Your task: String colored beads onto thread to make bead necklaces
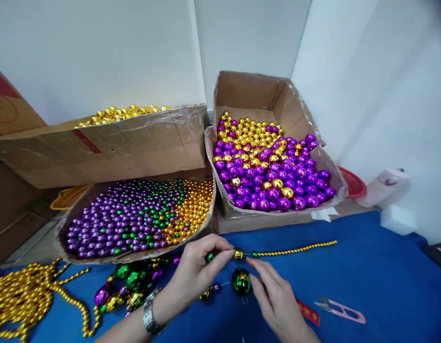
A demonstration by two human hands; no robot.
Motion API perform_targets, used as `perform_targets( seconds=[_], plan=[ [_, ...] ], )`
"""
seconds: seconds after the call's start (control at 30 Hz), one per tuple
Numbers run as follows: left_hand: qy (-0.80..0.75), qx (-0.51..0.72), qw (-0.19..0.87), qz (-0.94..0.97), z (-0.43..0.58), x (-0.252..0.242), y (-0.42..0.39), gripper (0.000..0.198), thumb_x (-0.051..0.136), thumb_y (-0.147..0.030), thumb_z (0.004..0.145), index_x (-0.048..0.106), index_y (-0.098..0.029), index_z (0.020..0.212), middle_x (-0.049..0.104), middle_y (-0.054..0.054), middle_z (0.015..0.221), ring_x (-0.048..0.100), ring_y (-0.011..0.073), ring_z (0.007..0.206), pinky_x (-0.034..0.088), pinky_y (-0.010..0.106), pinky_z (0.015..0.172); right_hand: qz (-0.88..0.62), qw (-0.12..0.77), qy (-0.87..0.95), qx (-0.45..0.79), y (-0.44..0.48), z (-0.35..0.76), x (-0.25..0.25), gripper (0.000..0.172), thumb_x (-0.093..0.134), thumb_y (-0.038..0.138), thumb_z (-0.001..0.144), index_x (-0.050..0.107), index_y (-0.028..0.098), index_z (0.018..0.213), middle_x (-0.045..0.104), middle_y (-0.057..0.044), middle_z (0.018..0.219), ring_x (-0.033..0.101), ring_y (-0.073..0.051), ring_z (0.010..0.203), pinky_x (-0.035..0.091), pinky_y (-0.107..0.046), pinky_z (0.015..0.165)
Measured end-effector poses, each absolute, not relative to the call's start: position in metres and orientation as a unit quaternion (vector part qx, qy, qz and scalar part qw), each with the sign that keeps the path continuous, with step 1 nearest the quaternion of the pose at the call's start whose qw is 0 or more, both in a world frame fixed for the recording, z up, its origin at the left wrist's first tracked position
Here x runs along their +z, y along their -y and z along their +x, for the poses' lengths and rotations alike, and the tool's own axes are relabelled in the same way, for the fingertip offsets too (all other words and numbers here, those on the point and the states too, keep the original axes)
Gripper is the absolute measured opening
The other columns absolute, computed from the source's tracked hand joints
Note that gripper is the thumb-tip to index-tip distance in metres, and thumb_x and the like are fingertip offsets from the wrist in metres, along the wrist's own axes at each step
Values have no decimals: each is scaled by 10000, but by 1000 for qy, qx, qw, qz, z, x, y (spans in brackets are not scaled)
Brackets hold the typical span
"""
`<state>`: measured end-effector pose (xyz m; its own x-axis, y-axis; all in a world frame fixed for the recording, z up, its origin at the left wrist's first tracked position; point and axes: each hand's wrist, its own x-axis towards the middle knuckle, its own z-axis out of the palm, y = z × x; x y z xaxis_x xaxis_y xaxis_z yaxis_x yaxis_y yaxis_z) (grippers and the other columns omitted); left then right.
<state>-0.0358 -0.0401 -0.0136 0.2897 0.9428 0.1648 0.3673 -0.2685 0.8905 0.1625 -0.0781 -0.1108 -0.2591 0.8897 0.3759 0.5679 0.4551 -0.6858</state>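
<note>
My left hand [200, 267], a watch on its wrist, pinches a bead string beside a shiny gold bead [239, 254]. Thin thread runs from that bead to a small green bead [255, 255] and a strand of tiny gold beads [295, 250] stretching right. My right hand [275, 295] has its thumb and index finger apart; the index tip is by the thread, the thumb beside a large dark green ball [241, 282]. Whether they touch is unclear. Below my left fingers lie a small purple bead [216, 287] and a gold one, partly hidden.
Cardboard boxes hold purple and gold balls [273, 176], small mixed beads [134, 219] and gold beads [123, 113]. Gold bead strands [23, 295] and large mixed beads [134, 276] lie left on the blue cloth [377, 271]. Pink thread snips [343, 310] and a red packet [308, 312] lie right.
</note>
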Motion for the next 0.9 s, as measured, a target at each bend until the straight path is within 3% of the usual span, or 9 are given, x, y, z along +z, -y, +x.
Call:
perform_targets(
  seconds=[0.07,0.23,0.3,0.4,0.47,0.63,0.7,0.77,0.9],
  plan=[
    [-446,372,393,713,-27,7,32,141,601,-284,815,678,-168,795,680,60,798,607,177,742,453,247,682,-460,412,747,246,74,156,-100,306,385,218,942,525,192,1212,622,-93,1112,603,-173,1026,486,-267,881],
    [-381,341,409,755,-8,41,-12,281,486,-361,878,667,-155,818,643,48,731,546,151,646,398,240,581,-474,462,670,337,75,153,-84,283,371,325,958,614,180,956,641,-22,714,621,-122,614,489,-185,566],
    [-374,333,318,805,0,44,-41,292,458,-370,889,663,-165,861,627,56,775,537,164,688,391,261,632,-492,468,633,371,77,155,-82,328,364,388,956,609,172,934,630,-16,669,601,-115,563,475,-182,531],
    [-425,250,146,858,16,35,-87,206,596,-347,796,667,-164,858,604,109,862,555,248,833,385,334,750,-499,474,597,412,80,154,-86,384,339,450,953,598,167,926,625,-15,634,574,-104,502,458,-178,496],
    [-446,211,130,860,27,24,-112,146,676,-297,716,666,-154,743,601,132,843,563,297,877,383,372,779,-501,473,590,421,80,152,-90,395,334,469,950,588,165,946,615,-9,613,562,-102,485,449,-175,481],
    [-439,191,170,861,40,10,-131,134,739,-216,630,630,-162,575,612,114,722,588,296,835,405,389,775,-509,490,599,377,82,153,-96,377,336,446,956,584,164,991,522,23,530,523,-104,463,421,-170,453],
    [-425,204,178,864,35,14,-121,79,719,-224,658,669,-164,672,623,111,786,583,270,833,415,383,786,-515,487,606,360,83,157,-94,344,351,420,955,587,172,990,505,21,542,529,-110,487,420,-171,459],
    [-407,243,213,854,26,21,-105,166,667,-275,728,684,-168,854,627,103,872,575,233,831,439,354,780,-516,482,613,353,84,161,-92,320,355,396,956,585,178,1003,513,16,559,542,-115,503,426,-170,464],
    [-364,412,508,663,0,26,-61,276,600,-329,813,621,-184,1046,612,66,964,570,158,795,507,280,693,-519,460,641,329,86,166,-90,293,363,351,957,599,197,1033,540,21,549,551,-106,472,450,-160,486]
  ],
)
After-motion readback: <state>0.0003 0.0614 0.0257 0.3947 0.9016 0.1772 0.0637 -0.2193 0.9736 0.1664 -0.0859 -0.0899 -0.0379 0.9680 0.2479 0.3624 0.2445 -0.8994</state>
